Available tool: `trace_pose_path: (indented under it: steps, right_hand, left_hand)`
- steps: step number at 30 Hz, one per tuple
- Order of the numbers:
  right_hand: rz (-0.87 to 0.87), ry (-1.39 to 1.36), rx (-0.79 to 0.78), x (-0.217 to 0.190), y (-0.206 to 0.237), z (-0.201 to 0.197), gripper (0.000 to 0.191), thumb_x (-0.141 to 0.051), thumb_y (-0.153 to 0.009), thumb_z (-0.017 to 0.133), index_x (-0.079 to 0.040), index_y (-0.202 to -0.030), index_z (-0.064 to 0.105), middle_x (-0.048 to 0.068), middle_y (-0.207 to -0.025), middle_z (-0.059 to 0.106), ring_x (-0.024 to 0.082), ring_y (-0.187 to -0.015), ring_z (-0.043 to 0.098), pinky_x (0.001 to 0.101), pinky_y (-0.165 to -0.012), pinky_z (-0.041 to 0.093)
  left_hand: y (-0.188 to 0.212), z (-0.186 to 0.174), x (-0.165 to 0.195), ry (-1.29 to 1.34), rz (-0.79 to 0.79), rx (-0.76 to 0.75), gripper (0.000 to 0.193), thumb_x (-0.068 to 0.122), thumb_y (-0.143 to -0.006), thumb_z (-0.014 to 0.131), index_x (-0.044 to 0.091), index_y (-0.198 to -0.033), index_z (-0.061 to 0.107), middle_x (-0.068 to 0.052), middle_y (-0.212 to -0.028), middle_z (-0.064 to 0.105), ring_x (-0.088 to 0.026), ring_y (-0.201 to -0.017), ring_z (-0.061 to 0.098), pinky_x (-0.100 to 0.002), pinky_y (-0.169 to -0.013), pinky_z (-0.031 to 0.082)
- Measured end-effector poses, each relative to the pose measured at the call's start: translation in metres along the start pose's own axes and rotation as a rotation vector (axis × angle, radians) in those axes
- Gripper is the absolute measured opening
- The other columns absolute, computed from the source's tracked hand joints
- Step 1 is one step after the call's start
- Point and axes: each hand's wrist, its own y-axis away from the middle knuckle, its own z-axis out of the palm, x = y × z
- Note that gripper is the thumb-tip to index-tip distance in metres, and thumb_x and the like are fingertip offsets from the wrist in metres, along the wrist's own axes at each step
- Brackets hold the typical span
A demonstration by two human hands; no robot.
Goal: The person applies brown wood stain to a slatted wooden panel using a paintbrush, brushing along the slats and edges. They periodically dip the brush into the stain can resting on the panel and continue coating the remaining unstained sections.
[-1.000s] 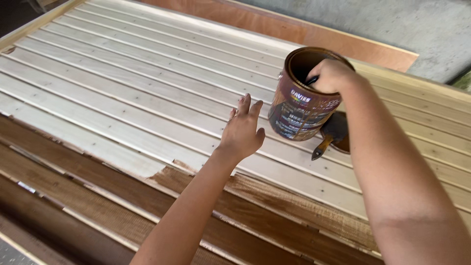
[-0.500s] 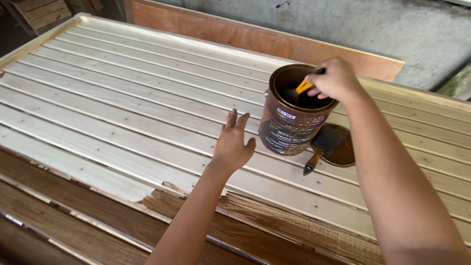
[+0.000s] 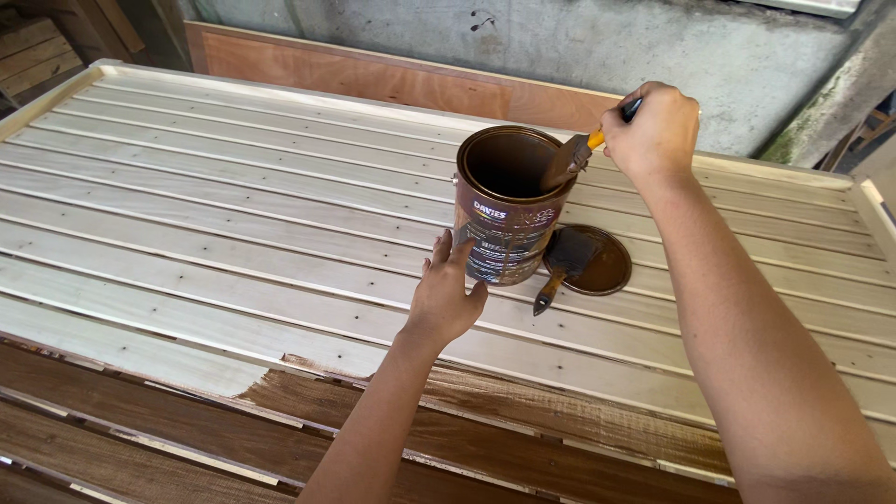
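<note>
A brown can of wood stain (image 3: 511,203) stands open on a slatted pale wooden panel (image 3: 215,196). My right hand (image 3: 651,131) grips a paintbrush (image 3: 571,161) with a yellow ferrule, its stained bristles lifted over the can's right rim. Against the can's lower left side rests my left hand (image 3: 444,297), fingers spread, touching it. A second brush (image 3: 560,269) lies on the round can lid (image 3: 597,263) just right of the can.
The nearest slats (image 3: 140,439) are stained dark brown; the others are bare wood. A reddish plywood board (image 3: 373,82) leans against a grey concrete wall (image 3: 560,42) behind the panel. Stacked timber (image 3: 42,47) sits at the far left.
My right hand has lifted the brush out of the can toward its right rim. My left hand has moved to the can's side. The view has pulled back.
</note>
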Motion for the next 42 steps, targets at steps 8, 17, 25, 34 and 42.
trace_pose_path:
  steps: [8, 17, 25, 34, 42]
  right_hand:
    - [0.224, -0.077, -0.005, -0.008, 0.003, -0.036, 0.019, -0.011, -0.095, 0.073, 0.005, -0.087, 0.067, 0.015, -0.069, 0.072, 0.019, -0.059, 0.075, 0.0256, -0.051, 0.058]
    - [0.309, -0.132, 0.068, -0.003, 0.02, -0.054, 0.021, -0.007, -0.093, 0.072, 0.007, -0.078, 0.066, 0.015, -0.067, 0.071, 0.02, -0.057, 0.074, 0.0265, -0.047, 0.057]
    - [0.272, -0.091, 0.149, 0.005, 0.034, -0.054, 0.02, -0.007, -0.092, 0.073, 0.005, -0.076, 0.069, 0.014, -0.063, 0.071, 0.02, -0.054, 0.074, 0.0275, -0.05, 0.057]
    - [0.791, -0.756, 0.381, 0.055, 0.066, -0.047, 0.017, -0.005, -0.096, 0.064, 0.01, -0.093, 0.057, 0.02, -0.08, 0.074, 0.023, -0.06, 0.078, 0.0273, -0.047, 0.063]
    - [1.026, -0.432, 0.421, 0.13, 0.158, -0.019, 0.024, -0.012, -0.097, 0.068, 0.009, -0.09, 0.062, 0.017, -0.083, 0.072, 0.026, -0.063, 0.075, 0.0294, -0.047, 0.06]
  left_hand:
    - [0.014, -0.007, 0.01, 0.013, -0.026, -0.041, 0.072, 0.012, -0.084, 0.071, 0.005, -0.148, 0.04, -0.031, -0.157, 0.029, -0.045, -0.147, 0.027, -0.059, -0.118, 0.028]
    - [0.024, -0.014, 0.027, 0.0, -0.063, -0.1, 0.073, 0.013, -0.086, 0.069, 0.009, -0.151, 0.037, -0.027, -0.159, 0.027, -0.042, -0.149, 0.026, -0.058, -0.119, 0.026]
    - [0.028, -0.018, 0.035, -0.044, -0.07, -0.143, 0.075, 0.014, -0.086, 0.069, 0.009, -0.152, 0.034, -0.025, -0.16, 0.024, -0.04, -0.15, 0.025, -0.055, -0.12, 0.024]
    - [0.036, -0.014, 0.041, 0.005, -0.057, -0.149, 0.072, 0.014, -0.086, 0.069, 0.008, -0.15, 0.037, -0.024, -0.162, 0.025, -0.039, -0.149, 0.027, -0.056, -0.121, 0.024]
    - [0.048, -0.003, 0.042, -0.016, -0.024, -0.194, 0.073, 0.013, -0.086, 0.069, 0.007, -0.15, 0.035, -0.025, -0.162, 0.021, -0.043, -0.15, 0.021, -0.057, -0.12, 0.022]
